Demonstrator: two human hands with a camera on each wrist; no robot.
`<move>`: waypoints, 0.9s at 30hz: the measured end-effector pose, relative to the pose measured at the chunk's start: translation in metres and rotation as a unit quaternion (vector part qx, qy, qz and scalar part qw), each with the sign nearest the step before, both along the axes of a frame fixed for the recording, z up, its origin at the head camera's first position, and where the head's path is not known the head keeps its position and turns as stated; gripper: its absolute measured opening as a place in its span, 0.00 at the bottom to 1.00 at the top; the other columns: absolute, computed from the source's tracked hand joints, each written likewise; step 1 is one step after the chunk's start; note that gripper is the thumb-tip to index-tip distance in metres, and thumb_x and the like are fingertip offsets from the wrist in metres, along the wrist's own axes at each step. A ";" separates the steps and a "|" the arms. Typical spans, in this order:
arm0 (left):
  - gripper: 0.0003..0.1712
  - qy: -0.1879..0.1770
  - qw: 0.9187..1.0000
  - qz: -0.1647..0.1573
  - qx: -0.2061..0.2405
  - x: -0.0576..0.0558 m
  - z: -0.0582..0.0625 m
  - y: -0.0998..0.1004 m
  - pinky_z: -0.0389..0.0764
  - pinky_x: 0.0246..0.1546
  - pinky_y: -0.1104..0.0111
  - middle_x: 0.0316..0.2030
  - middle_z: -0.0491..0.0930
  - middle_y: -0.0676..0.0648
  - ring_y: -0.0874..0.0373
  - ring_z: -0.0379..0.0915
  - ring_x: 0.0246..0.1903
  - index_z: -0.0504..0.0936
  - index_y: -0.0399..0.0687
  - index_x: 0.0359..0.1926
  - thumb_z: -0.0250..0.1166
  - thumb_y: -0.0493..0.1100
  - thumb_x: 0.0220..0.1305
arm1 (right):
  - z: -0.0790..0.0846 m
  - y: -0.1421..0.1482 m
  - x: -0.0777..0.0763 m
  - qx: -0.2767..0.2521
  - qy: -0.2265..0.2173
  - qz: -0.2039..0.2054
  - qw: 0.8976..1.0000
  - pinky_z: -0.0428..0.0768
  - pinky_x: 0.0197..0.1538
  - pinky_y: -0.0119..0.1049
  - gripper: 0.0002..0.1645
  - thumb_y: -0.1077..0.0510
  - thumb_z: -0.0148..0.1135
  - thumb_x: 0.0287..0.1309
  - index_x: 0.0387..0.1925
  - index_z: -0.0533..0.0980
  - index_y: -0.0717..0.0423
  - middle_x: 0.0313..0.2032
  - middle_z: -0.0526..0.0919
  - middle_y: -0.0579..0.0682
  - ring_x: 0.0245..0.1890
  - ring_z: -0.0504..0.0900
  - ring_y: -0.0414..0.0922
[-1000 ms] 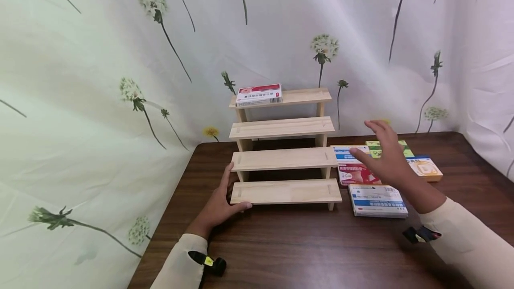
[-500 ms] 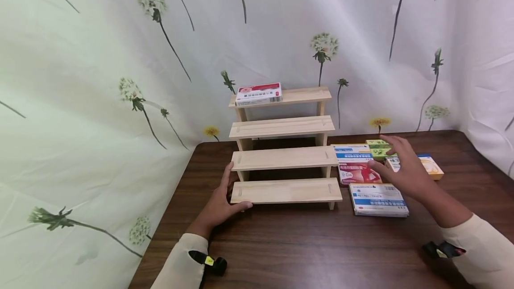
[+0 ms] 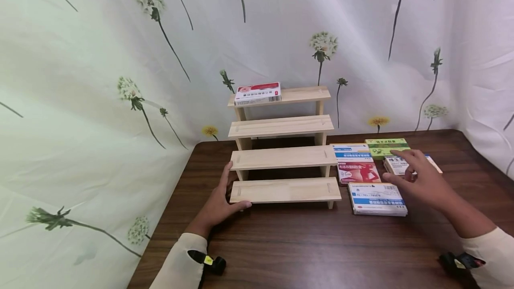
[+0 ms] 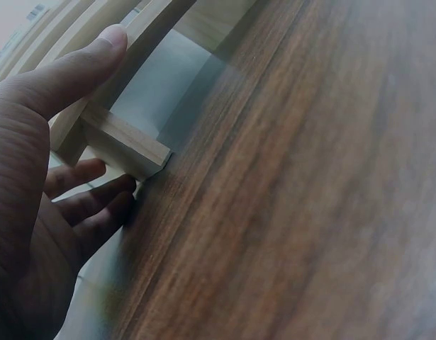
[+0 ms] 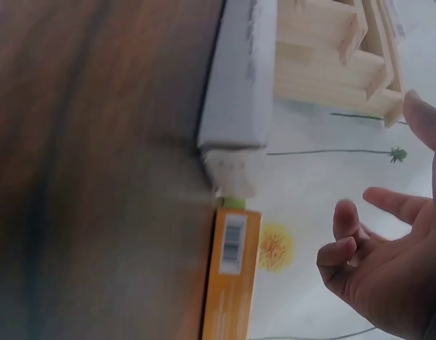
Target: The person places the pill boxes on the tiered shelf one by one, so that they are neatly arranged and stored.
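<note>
A stepped wooden display rack (image 3: 286,191) stands mid-table. My left hand (image 3: 217,202) holds its left end in the head view, thumb at the front edge of the lowest step. In the left wrist view, that thumb (image 4: 69,74) lies against the board and the fingers reach behind the leg. My right hand (image 3: 427,182) hovers over medicine boxes on the right, fingers loosely bent and apart from them. Beneath or beside it are a white box (image 3: 395,164), a green box (image 3: 387,147) and a partly hidden orange-and-white box (image 5: 232,276).
A red-and-white medicine box (image 3: 258,93) lies on the left of the top step. Right of the rack are a red box (image 3: 357,172), a blue-and-white box (image 3: 349,150) and another blue-and-white box (image 3: 377,199) nearer the front. Dandelion-print cloth (image 3: 273,26) hangs behind.
My right hand has moved right and down, away from the rack, and now hangs over the white box. The green box is uncovered. My left hand stays at the rack's end.
</note>
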State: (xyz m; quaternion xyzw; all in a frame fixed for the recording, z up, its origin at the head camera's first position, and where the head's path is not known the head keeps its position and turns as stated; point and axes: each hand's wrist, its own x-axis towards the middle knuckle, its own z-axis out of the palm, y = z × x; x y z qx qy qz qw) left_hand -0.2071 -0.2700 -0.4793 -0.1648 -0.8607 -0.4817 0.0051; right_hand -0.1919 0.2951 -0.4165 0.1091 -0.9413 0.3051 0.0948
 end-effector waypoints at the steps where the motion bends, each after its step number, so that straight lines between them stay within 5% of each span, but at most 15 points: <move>1: 0.77 0.000 1.000 0.000 0.000 0.000 0.000 0.000 0.70 0.73 0.37 0.84 0.63 0.40 0.36 0.70 0.77 0.34 0.83 0.87 0.86 0.54 0.59 | -0.001 0.002 0.001 0.007 -0.008 0.002 1.000 0.74 0.31 0.33 0.48 0.44 0.76 0.69 0.79 0.68 0.63 0.64 0.69 0.70 0.36 0.72 0.42; 13: 0.77 -0.001 1.000 -0.002 0.006 0.000 0.000 0.000 0.69 0.74 0.36 0.84 0.63 0.41 0.36 0.69 0.78 0.34 0.84 0.87 0.86 0.53 0.59 | -0.010 0.021 0.010 -0.026 -0.061 0.088 0.994 0.71 0.30 0.34 0.43 0.50 0.77 0.68 0.78 0.72 0.57 0.72 0.66 0.67 0.28 0.72 0.41; 27: 0.77 0.002 1.000 -0.002 0.000 0.001 0.000 0.001 0.69 0.74 0.36 0.84 0.62 0.40 0.36 0.68 0.78 0.33 0.83 0.88 0.85 0.54 0.60 | -0.029 0.035 0.012 -0.032 -0.044 0.163 0.985 0.71 0.29 0.33 0.37 0.59 0.79 0.63 0.73 0.79 0.54 0.75 0.67 0.68 0.26 0.72 0.37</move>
